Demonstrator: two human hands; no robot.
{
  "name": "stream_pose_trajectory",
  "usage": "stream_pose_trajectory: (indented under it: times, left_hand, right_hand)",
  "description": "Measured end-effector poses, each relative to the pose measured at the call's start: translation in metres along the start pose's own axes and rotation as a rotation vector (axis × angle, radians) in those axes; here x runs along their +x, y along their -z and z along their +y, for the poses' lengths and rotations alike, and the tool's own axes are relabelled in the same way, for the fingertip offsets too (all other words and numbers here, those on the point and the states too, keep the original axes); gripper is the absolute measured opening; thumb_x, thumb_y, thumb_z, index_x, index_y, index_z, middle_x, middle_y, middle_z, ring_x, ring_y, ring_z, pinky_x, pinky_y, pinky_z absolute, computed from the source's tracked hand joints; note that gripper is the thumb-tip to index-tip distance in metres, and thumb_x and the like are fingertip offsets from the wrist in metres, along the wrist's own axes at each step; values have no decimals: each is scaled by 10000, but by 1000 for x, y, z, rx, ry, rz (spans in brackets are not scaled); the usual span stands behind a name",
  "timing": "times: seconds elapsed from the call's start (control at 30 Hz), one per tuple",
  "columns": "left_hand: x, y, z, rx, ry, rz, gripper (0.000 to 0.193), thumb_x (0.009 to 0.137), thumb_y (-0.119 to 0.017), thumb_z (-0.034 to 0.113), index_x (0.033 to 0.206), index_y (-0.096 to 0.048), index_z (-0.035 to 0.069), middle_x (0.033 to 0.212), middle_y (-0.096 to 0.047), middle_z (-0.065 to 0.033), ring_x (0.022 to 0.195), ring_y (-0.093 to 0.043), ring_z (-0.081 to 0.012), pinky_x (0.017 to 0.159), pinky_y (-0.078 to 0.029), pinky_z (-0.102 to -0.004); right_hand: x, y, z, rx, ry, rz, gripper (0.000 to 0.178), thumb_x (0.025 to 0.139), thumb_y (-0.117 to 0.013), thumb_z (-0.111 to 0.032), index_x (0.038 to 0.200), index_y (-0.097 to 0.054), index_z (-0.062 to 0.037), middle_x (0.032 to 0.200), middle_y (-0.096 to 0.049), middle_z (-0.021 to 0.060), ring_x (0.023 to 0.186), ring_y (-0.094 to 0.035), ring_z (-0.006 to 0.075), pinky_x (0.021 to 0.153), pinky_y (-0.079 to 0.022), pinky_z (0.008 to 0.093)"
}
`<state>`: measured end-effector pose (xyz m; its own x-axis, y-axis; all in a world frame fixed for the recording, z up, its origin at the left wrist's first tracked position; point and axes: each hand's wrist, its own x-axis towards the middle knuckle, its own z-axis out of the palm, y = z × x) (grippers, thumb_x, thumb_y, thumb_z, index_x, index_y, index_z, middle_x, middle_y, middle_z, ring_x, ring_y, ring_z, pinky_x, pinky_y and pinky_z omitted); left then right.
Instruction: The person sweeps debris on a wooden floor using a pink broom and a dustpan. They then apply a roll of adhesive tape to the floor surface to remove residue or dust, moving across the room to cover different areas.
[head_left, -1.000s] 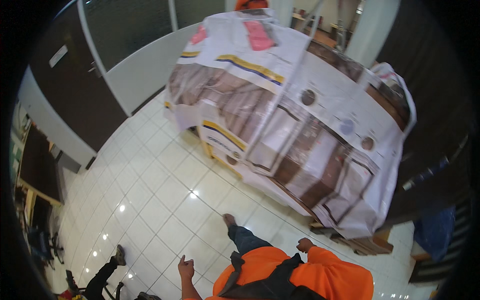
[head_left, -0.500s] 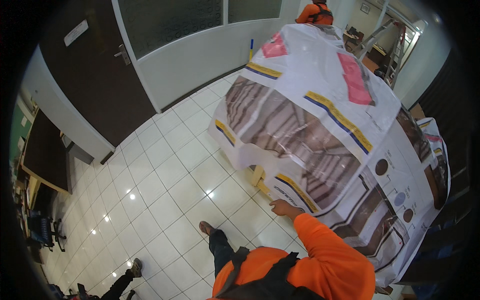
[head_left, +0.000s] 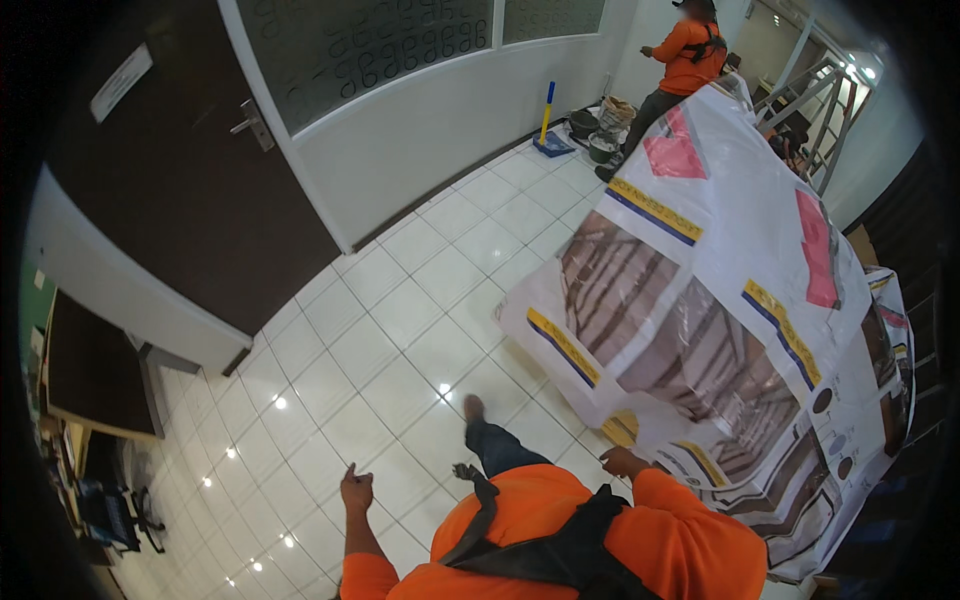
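Observation:
A large printed plastic sheet [head_left: 690,330], white with brown panels, yellow strips and pink patches, hangs draped over a bulky form on my right. What it covers is mostly hidden; a yellowish piece [head_left: 620,428] peeks out at its lower left edge. Beside that edge is my right hand [head_left: 627,463], empty, its fingers loosely bent and apart; whether it touches the sheet I cannot tell. Over the tiles to the left, my left hand [head_left: 357,492] holds nothing, with index finger and thumb stretched apart.
Glossy white floor tiles [head_left: 420,340] stretch ahead. At the back stands a person [head_left: 690,55] in orange, near buckets [head_left: 602,148] and a blue floor tool [head_left: 553,147]. A stepladder [head_left: 825,110] is behind the sheet. Leftward are a dark door [head_left: 190,180], desk [head_left: 95,365] and office chair [head_left: 115,515].
My right hand has drawn back from the sheet's lower edge. My left hand has come into view. The sheet sits further right in the picture, and a leg at lower left has left view.

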<state>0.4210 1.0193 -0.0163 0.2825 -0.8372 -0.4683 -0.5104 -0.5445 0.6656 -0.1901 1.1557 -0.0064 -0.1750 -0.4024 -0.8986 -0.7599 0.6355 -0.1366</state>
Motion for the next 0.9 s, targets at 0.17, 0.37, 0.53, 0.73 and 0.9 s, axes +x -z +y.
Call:
stream_pose_trajectory:
  times: [0.17, 0.37, 0.53, 0.73, 0.9]
  left_hand:
    - [153, 62, 13, 223, -78, 154, 625, 746, -678, 155, 1279, -431, -60, 629, -624, -94, 508, -559, -134, 500, -469, -300]
    - [163, 20, 110, 376, 179, -202, 712, 703, -710, 245, 1281, -430, -62, 732, -667, -145, 667, -647, -215, 619, -531, -328]
    - [266, 21, 90, 422, 222, -221, 769, 650, -759, 403, 1221, -508, -46, 1007, -633, -236, 927, -623, -273, 798, -507, -347]
    - [425, -7, 203, 474, 124, -328, 767, 664, -741, 380, 1239, -483, -56, 1026, -621, -244, 934, -622, -281, 806, -503, -350]
    - [591, -21, 356, 335, 123, -386, 745, 682, -725, 363, 1246, -474, -55, 1023, -614, -252, 927, -624, -287, 798, -504, -348]
  right_hand:
    - [65, 55, -142, 102, -40, -214, 490, 803, -399, -97, 1281, -501, -124, 1037, -631, 109, 775, -645, 220, 581, -538, 338]
    - [140, 142, -235, 248, -47, -310, 521, 844, -492, -110, 1355, -397, -136, 1073, -604, 152, 866, -638, 279, 682, -570, 416]
    - [177, 273, -358, 319, 179, -154, 539, 786, -470, -77, 1320, -458, -148, 983, -629, 167, 809, -631, 263, 660, -565, 401]
    - [235, 344, -373, 472, -117, -101, 465, 823, -443, -76, 1279, -504, -147, 1029, -632, 132, 858, -628, 301, 672, -533, 418]
    - [243, 338, -364, 408, -283, -130, 407, 813, -490, -167, 1212, -571, -160, 1030, -649, 85, 782, -655, 242, 659, -523, 390]
